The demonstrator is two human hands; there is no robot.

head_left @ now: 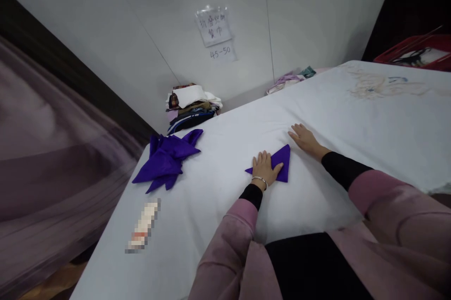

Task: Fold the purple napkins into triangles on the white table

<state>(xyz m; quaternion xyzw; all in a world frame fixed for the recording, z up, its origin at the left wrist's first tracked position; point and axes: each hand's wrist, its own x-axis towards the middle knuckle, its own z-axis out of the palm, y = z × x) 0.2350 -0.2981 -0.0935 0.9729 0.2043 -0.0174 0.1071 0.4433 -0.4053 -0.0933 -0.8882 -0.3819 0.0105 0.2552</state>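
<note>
A purple cloth napkin (283, 161), folded into a triangle, lies on the white-covered table (225, 206). My left hand (264, 168) rests flat on its left part, fingers spread, hiding some of the cloth. A bracelet circles that wrist. To the right of the napkin and a little farther off, my right hand (303, 139) is stretched out low over the tablecloth, apart from the napkin and holding nothing. Whether its palm touches the cloth I cannot tell. Over at the table's left side sits a loose heap of purple napkins (167, 157).
A stack of folded clothes (192, 105) stands by the wall beyond the table. More cloth (289, 79) lies farther right. A blurred-out long object (143, 225) is near the left edge. A red basket (416, 51) stands at the far right; handwritten signs (214, 27) hang on the wall.
</note>
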